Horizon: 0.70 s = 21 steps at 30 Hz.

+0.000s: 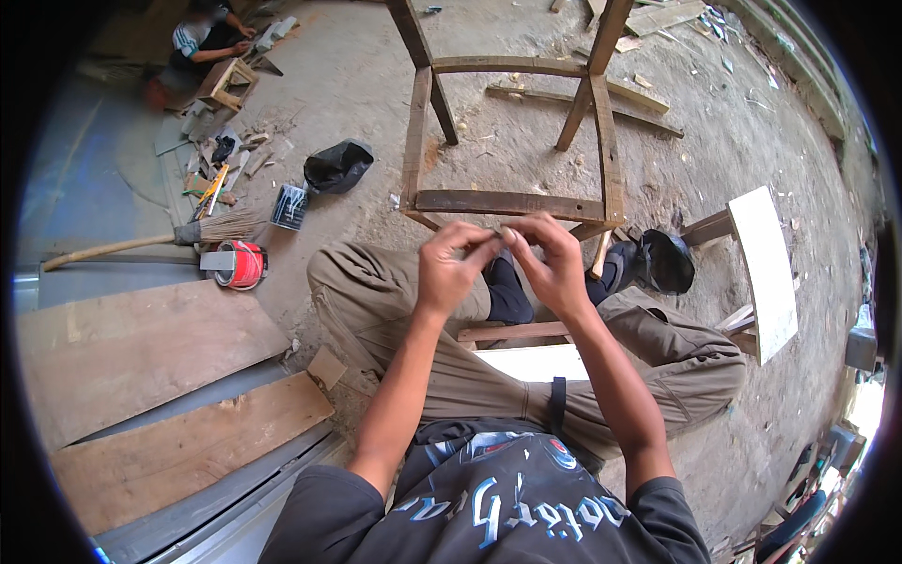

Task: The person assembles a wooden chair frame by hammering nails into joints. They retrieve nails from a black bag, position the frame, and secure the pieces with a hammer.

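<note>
Both arms reach forward over my lap, and the fingertips meet in front of a wooden chair frame (512, 203). My left hand (453, 266) is closed in a pinch, thumb against fingers. Facing it, my right hand (547, 256) pinches too, its thumb tip almost touching the left fingers. A tiny dark thing seems to sit between the fingertips, too small to name. The frame stands just beyond my hands, with its lower front rail behind them. Below the hands, a wooden bar (512, 331) and a white board (531, 363) lie between my legs.
On the left are wooden planks (150, 352), a broom (221, 227), a red can (246, 266) and a dark-smeared can (289, 207). Black bags (338, 166) lie about. A white-topped stool (763, 273) stands right. Loose wood strips (648, 122) lie behind the frame. Another person (202, 42) sits far left.
</note>
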Motion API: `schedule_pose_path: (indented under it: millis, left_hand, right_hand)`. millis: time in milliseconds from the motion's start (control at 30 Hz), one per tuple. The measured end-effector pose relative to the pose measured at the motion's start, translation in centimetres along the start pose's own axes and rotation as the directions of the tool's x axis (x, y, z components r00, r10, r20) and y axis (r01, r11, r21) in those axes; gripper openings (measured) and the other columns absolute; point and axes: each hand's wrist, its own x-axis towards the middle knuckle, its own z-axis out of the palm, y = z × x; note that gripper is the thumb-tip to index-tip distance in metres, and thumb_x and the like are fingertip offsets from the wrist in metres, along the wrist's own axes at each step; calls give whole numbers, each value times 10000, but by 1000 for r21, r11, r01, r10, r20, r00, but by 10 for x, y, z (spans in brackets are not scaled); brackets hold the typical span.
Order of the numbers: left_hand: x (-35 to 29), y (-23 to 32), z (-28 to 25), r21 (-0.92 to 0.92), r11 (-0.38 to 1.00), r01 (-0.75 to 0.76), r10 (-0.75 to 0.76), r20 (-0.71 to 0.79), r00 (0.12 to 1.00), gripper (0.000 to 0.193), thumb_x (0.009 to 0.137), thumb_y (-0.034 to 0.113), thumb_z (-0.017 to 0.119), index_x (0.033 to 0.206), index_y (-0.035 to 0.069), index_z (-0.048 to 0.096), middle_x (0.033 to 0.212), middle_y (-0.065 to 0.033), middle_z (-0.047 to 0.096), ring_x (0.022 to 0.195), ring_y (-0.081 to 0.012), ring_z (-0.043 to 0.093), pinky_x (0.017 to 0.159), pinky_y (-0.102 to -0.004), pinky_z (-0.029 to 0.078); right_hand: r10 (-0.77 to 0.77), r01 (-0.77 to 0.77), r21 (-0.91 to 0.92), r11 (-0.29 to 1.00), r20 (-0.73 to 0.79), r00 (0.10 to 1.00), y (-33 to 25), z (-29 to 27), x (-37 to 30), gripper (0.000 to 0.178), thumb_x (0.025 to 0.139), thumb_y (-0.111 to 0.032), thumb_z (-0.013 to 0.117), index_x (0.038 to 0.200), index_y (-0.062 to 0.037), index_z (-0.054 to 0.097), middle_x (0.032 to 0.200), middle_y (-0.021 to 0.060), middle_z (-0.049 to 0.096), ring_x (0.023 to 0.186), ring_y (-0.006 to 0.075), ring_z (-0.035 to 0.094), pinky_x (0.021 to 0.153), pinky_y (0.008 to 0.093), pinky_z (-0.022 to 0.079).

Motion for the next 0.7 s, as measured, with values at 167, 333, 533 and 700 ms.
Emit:
schedule_pose_path:
  millis: [167, 333, 533, 700]
  left_hand:
    - [-19, -5, 36, -43, 995, 86, -77, 176, 981, 123, 788, 22, 763, 900, -2, 719, 840, -27, 681, 770, -88, 621, 690, -235, 489]
    - [-30, -14, 70, -208, 893, 398, -321, 326, 889, 220, 821, 27, 746, 1034, 19, 692, 848, -32, 682, 785, -87, 635, 709, -222, 504]
    - [-37, -32, 88, -417, 735, 534, -449, 291, 845, 272, 931, 161, 655, 1141, -12, 660, 917, -94, 730, 753, -105, 679, 659, -217, 527]
    - [-28, -18, 102, -478, 601, 640, -559, 320, 764, 237, 920, 200, 672, 1082, 26, 681, 947, -103, 725, 789, -140, 696, 644, -232, 538]
  right_hand:
    - [155, -155, -3, 988, 36, 987, 10, -36, -30, 84, 857, -53, 700, 893, 12, 662, 819, 85, 652, 737, 160, 630, 678, 279, 491]
    - [204, -204, -2, 979, -8, 979, 31, -77, -44, 127, 853, -86, 723, 818, 3, 639, 732, 42, 629, 678, 116, 588, 624, 264, 451]
    - [562, -689, -352, 634, -403, 723, 152, -144, -41, 330, 869, -307, 703, 813, 17, 686, 686, 135, 664, 649, 192, 646, 600, 322, 484]
    - [415, -584, -552, 596, -411, 812, 266, -143, -91, 398, 822, -313, 733, 986, 38, 639, 898, 223, 659, 887, 353, 664, 752, 421, 522]
